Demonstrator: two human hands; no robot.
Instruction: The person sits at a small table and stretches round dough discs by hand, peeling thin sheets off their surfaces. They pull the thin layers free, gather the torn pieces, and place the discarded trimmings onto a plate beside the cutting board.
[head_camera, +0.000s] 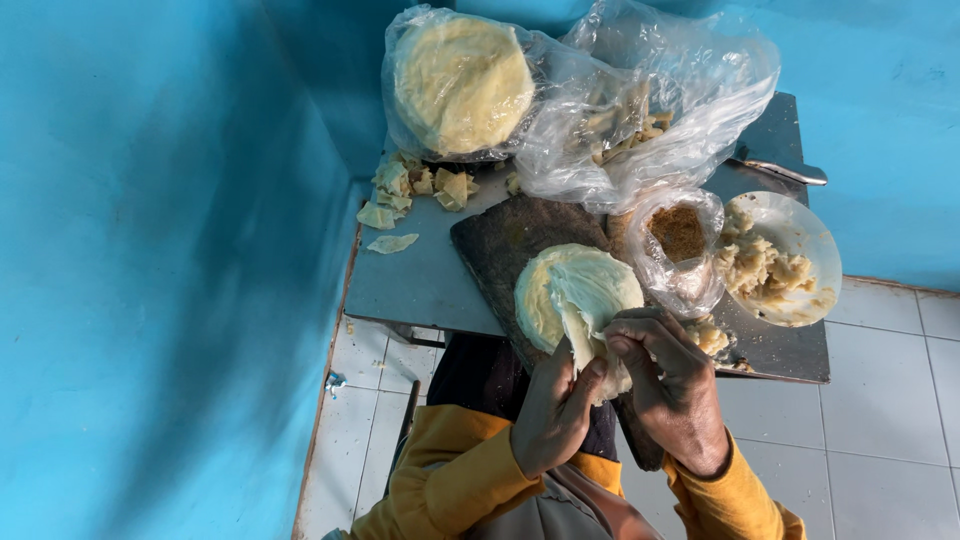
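A stack of thin pale yellow round wrappers (570, 290) lies on a dark wooden board (500, 250). My left hand (555, 410) and my right hand (670, 385) meet at the stack's near edge. Together they pinch and fold one loose wrapper (590, 350) that hangs down between the fingers. Both sleeves are mustard yellow.
A white bowl of crumbly pale filling (780, 262) sits right of the board, beside a small bag of brown powder (680, 235). Behind are a bagged wrapper stack (460, 85), a bag of scraps (640, 125), loose trimmings (420, 190), a metal tabletop (420, 285), blue walls.
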